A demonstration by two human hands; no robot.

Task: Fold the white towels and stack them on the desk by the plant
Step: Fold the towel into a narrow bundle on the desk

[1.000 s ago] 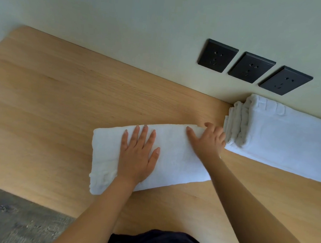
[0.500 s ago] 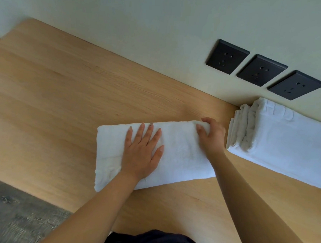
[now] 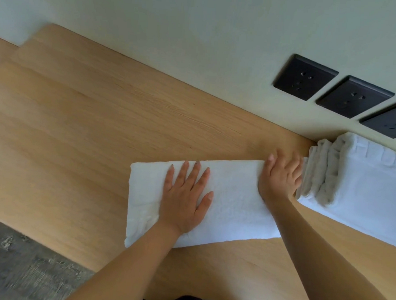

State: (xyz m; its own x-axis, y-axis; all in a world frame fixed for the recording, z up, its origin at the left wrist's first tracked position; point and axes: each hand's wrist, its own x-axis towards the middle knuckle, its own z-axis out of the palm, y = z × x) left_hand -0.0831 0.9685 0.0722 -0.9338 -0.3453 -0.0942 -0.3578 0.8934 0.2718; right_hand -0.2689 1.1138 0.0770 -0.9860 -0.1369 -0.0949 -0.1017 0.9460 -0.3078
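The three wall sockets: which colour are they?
The sockets are black, best seen in the head view.

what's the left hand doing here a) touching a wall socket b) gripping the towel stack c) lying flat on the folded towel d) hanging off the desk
c: the left hand lies palm down with its fingers spread on the folded towel, which rests on the desk.

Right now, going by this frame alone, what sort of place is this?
Probably a hotel room or similar guest lodging: a wooden desk against a plain wall, three black sockets just above it, and a stack of folded white towels with raised lettering beside the towel being folded.
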